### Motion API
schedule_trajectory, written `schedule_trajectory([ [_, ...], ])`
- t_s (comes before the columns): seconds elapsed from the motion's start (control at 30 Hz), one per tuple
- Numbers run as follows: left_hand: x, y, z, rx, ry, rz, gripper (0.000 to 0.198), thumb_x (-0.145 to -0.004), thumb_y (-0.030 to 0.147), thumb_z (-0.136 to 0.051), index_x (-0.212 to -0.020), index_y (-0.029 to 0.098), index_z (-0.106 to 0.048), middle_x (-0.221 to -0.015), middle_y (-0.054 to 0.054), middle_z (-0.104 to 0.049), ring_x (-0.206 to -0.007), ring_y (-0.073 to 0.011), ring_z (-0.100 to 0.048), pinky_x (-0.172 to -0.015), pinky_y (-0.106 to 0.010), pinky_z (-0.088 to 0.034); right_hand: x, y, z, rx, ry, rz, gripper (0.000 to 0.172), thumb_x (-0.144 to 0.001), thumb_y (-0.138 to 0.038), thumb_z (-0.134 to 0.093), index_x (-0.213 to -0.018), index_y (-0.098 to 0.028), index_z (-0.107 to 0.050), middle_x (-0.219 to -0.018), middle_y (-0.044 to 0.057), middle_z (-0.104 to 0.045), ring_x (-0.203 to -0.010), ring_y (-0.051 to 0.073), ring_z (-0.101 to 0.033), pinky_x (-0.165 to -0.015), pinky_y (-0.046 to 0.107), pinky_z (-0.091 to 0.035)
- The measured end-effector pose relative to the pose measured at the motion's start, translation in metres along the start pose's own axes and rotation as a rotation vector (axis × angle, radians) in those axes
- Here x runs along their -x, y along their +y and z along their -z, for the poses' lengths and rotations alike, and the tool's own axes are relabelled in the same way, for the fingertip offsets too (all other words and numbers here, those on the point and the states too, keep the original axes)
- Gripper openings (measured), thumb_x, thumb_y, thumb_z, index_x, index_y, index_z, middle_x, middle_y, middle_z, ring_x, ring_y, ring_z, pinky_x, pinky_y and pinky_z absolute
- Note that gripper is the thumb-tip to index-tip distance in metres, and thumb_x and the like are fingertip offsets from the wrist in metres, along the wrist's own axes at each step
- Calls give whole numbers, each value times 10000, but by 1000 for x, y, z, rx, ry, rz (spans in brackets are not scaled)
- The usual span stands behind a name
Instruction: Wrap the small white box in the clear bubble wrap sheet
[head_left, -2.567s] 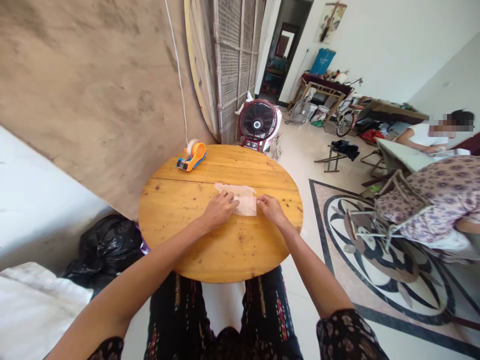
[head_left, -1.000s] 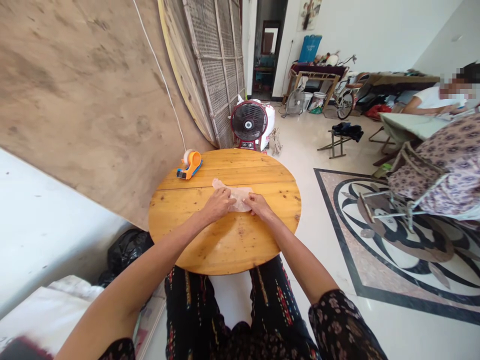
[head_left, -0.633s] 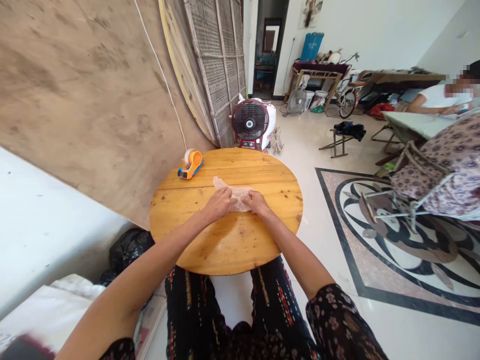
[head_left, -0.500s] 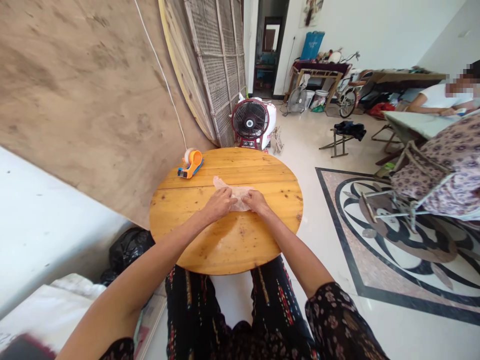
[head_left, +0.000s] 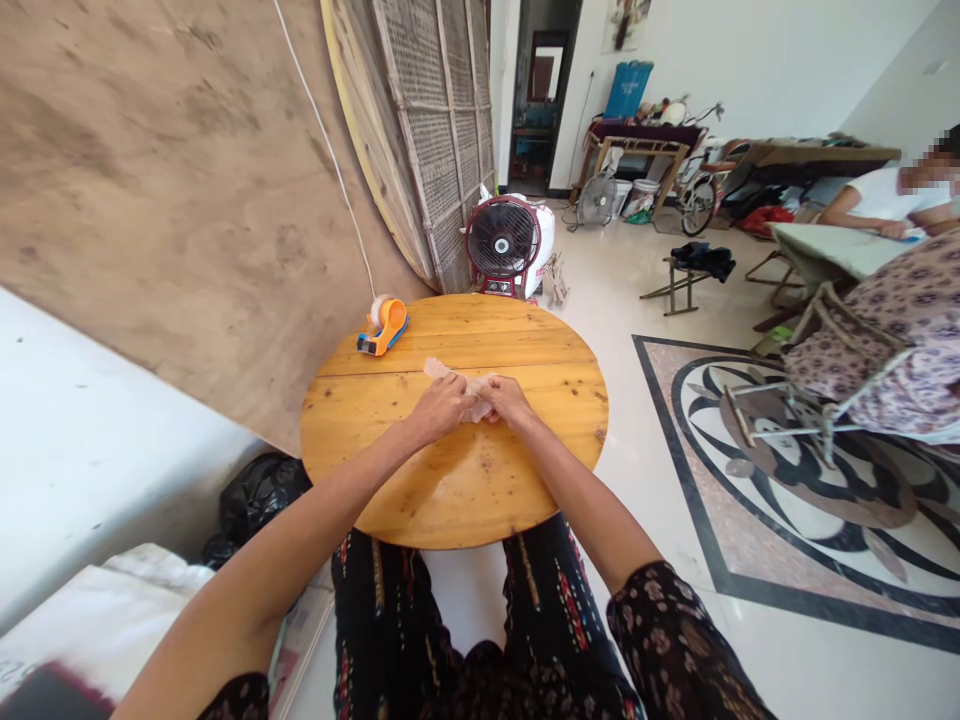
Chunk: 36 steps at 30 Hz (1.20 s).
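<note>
A crumpled, see-through piece of bubble wrap or plastic film [head_left: 475, 403] is gathered between my hands over the round wooden table [head_left: 427, 495]. My left hand [head_left: 444, 403] is closed on its left part, and a loose end sticks out beyond the knuckles. On the right side, my right hand [head_left: 507, 400] pinches it with curled fingers. The two hands are close together. Whether anything lies inside the plastic cannot be made out. An orange and blue tape dispenser [head_left: 386, 328] with a roll of tape stands near the table's far left edge.
Behind the table stands a dark red fan [head_left: 502, 240]. A wooden board [head_left: 187, 180] leans on the left, with black plastic bags [head_left: 262, 492] below it. To the right are a folding stool [head_left: 686, 275], a cloth-covered chair [head_left: 862, 350] and a person [head_left: 877, 205] at another table.
My right hand has moved slightly left, turning its fingers inward. The plastic's right part, spread flatter before, is now bunched up between my hands.
</note>
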<state>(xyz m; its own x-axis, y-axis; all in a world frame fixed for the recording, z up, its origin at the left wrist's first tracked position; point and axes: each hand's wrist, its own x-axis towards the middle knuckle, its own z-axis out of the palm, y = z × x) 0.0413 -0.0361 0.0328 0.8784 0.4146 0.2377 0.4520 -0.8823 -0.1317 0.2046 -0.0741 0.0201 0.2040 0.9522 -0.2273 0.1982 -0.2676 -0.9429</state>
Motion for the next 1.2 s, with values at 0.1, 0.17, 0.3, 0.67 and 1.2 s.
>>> schedule_trajectory([
  [0.1, 1, -1, -1, 8, 15, 11, 235, -785, 96, -519, -936, 181, -678, -912, -100, -560, -910, -234, -475, -804, -367, -414, -1, -3, -3, -33, -7, 11, 126, -806, -229, -577, -700, -178, -534, -445, -43, -574, -375, 80, -530, -372, 143, -391],
  [0.17, 3, -1, -2, 24, 35, 22, 276, -768, 78, -509, -978, 173, -661, -929, -103, -575, -921, -240, -490, -830, -374, -425, -1, -5, -4, -46, -11, 14, 127, -816, -230, -572, -704, -179, -544, -431, -52, -570, -361, 77, -523, -364, 139, -382],
  [0.3, 5, 0, -2, 131, 102, 66, 399, -746, 51, -484, -1116, 152, -595, -1001, -120, -605, -994, -261, -526, -889, -395, -445, -4, -9, -5, -64, -20, 27, 167, -852, -217, -529, -692, -179, -554, -419, -64, -558, -347, 72, -510, -350, 138, -366],
  [0.67, 11, -3, -14, 358, 243, 166, 643, -714, 50, -456, -1350, 140, -421, -1130, -127, -636, -1032, -236, -590, -918, -384, -487, -7, -23, -12, -21, -80, 26, 198, -843, -147, -533, -647, -171, -542, -438, -59, -570, -361, 62, -524, -357, 128, -356],
  [1.2, 18, 0, -19, 479, 387, 206, 765, -690, 25, -466, -1427, 180, -331, -1361, -149, -480, -1245, -243, -502, -1018, -393, -468, -11, -34, -19, 72, -101, 108, 237, -764, -45, -460, -563, -165, -494, -445, -54, -563, -334, 55, -506, -374, 140, -347],
])
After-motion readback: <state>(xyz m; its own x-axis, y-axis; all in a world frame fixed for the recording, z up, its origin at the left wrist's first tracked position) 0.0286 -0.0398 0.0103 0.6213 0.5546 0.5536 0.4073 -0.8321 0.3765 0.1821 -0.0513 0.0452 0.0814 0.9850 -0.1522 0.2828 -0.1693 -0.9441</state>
